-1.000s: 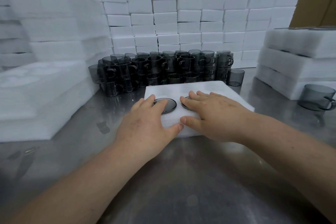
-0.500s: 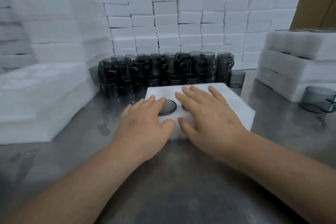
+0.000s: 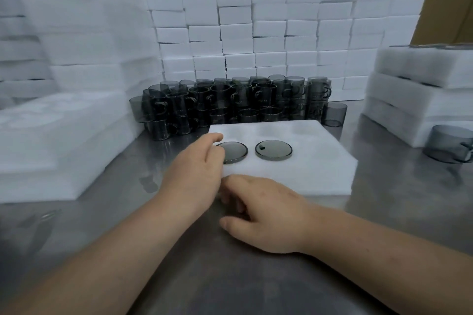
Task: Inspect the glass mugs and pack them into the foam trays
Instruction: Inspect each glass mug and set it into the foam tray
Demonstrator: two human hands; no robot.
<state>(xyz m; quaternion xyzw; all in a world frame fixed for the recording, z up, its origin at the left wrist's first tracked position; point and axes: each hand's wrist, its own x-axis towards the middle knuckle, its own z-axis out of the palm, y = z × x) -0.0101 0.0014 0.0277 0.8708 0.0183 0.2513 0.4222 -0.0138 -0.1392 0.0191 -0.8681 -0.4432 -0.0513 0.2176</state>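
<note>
Your left hand (image 3: pixel 194 176) covers the 9 o'clock edge of one round glass (image 3: pixel 234 152) in the foam tray (image 3: pixel 294 174), grip loosely spread. Your right hand (image 3: pixel 268 212) rests on the tabletop (image 3: pixel 230 276), fingers curled and blurred, pinching nothing.

You have two hands here: your left hand (image 3: pixel 197 174) and your right hand (image 3: pixel 266 212). One foam tray (image 3: pixel 294 174) lies flat in front of you. It has two round dark holes, the left hole (image 3: pixel 234 152) and the right hole (image 3: pixel 273 150). Behind it you have one big bunch of gray mugs (image 3: pixel 230 102), too many and too crowded to count. Two mugs stand alone: one mug (image 3: pixel 334 114) beside the bunch and one far mug (image 3: pixel 449 143) on your right. You have three piles of foam: a left pile (image 3: pixel 64 110), a back wall (image 3: pixel 281 33) of many blocks, and a right pile (image 3: pixel 419 94).
</note>
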